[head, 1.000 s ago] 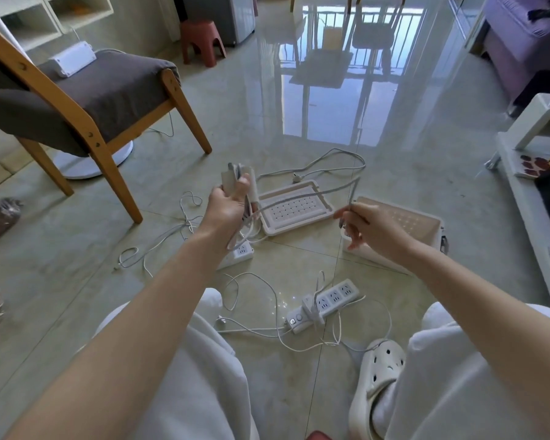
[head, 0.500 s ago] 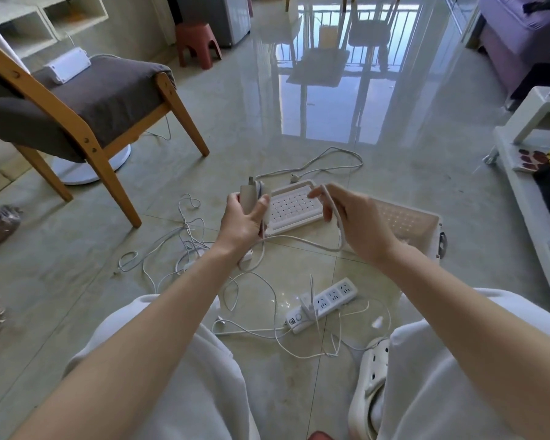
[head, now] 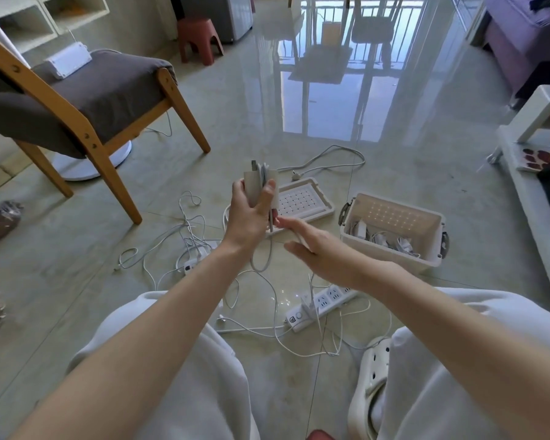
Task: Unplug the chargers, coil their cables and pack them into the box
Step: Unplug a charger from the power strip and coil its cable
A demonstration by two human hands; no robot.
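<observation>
Left hand is gripping a charger beside the box; right hand is hovering spread-fingered, cable possibly unwinding.

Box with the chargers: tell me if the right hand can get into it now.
Probably yes: the box stands open beside the right hand, its lid lying apart, nothing between them.

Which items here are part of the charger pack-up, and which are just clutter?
Job: charger gripped in left hand; right hand; box; lid; power strip; loose cables.
Lying about: chair; red stool; slipper.
</observation>
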